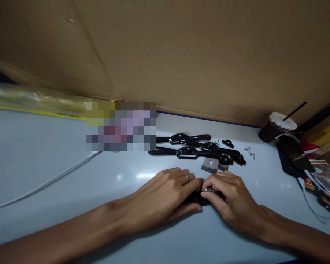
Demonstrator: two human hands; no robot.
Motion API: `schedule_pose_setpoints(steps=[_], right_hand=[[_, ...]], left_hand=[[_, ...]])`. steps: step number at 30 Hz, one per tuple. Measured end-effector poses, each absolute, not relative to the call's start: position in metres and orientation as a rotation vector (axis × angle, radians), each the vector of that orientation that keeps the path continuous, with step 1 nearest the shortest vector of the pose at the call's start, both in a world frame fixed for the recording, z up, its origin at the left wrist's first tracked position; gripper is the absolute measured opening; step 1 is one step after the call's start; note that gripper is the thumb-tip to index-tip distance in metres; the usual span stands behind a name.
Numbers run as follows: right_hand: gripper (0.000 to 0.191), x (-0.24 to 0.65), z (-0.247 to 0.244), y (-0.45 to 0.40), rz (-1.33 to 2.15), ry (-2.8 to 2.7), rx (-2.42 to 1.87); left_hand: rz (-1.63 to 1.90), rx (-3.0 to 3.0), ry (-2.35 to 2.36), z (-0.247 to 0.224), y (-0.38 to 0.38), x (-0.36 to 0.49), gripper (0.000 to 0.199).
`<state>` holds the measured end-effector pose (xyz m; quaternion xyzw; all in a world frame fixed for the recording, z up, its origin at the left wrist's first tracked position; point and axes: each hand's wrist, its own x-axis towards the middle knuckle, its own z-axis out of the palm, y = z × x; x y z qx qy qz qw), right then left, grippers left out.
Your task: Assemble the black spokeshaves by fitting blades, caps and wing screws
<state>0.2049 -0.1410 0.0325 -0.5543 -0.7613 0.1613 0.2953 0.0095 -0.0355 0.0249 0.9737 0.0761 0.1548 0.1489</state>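
Against the table, my left hand (170, 189) is closed round a black spokeshave (200, 200), its fingers covering most of the handle and body. Between the thumb and forefinger of my right hand (233, 200) is a small silvery wing screw (209, 189), pinched at the spokeshave's middle. How deep the screw sits is hidden. Beyond my hands lie three more black spokeshaves, the nearest one (188, 151) with its open frame showing. Close by are a flat steel blade (209, 165), black cap irons (227, 143) and loose wing screws (247, 149).
A lidded cup (276, 126) with a black straw stands at the right, near a dark phone (296, 154) and white cable. Another white cable (57, 179) crosses the left side. Cardboard (181, 55) walls off the back. A pixelated patch hides something at back left.
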Motion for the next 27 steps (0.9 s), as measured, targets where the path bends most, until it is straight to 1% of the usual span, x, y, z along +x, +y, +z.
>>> schedule_pose_setpoints(steps=[4, 8, 11, 12, 15, 16, 21, 27], right_hand=[[0.012, 0.204, 0.033, -0.14, 0.373, -2.082, -1.405], [0.008, 0.206, 0.036, -0.138, 0.383, -2.059, -1.533], [0.026, 0.21, 0.042, -0.135, 0.506, -2.005, -1.688], [0.026, 0.212, 0.044, -0.134, 0.544, -2.008, -1.721], [0.009, 0.216, 0.048, -0.129, 0.661, -2.025, -1.749], [0.007, 0.216, 0.049, -0.128, 0.685, -2.021, -1.738], [0.012, 0.216, 0.043, -0.126, 0.68, -1.927, -1.663], [0.024, 0.234, 0.045, -0.113, 0.678, -1.736, -1.704]], left_hand=[[0.451, 2.793, 0.216, 0.026, -0.036, 0.01, 0.017], [0.415, 2.8, 0.221, 0.026, -0.036, 0.009, 0.015], [0.393, 2.791, 0.249, 0.026, -0.036, 0.008, 0.016], [0.385, 2.785, 0.263, 0.026, -0.036, 0.008, 0.016], [0.375, 2.787, 0.295, 0.025, -0.036, 0.008, 0.018], [0.371, 2.794, 0.296, 0.025, -0.036, 0.008, 0.019], [0.372, 2.827, 0.272, 0.026, -0.035, 0.009, 0.021], [0.328, 2.855, 0.307, 0.03, -0.036, 0.01, 0.024]])
